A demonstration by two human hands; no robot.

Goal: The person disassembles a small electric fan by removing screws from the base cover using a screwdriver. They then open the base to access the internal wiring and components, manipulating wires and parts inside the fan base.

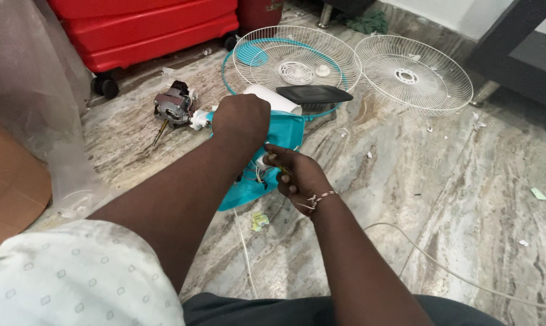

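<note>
A person is sitting on a marble floor [454,181], looking down at a taken-apart fan. The left hand [240,121] is gripping the top of a turquoise fan housing [285,130], fingers clamped around it, holding it steady just in front of the knees. The right hand [297,175] is reaching into the housing's open side, fingers pinched together on small wires [260,175] there; whether a tool is in the pinch cannot be told. The work appears to be at the wiring stage of the strip-down, and the next move probably calls for a firm hold above and a fine, careful pull or twist below. Just left of the housing the bare motor [173,105] is lying. Beyond it two white wire grilles [415,75] are resting side by side, one over a turquoise blade [252,53]. A red wheeled case [146,27] is standing at the top left, clear plastic wrap [25,78] and brown cardboard [10,187] at the left edge. A white cord [442,268] is trailing across the floor.
</note>
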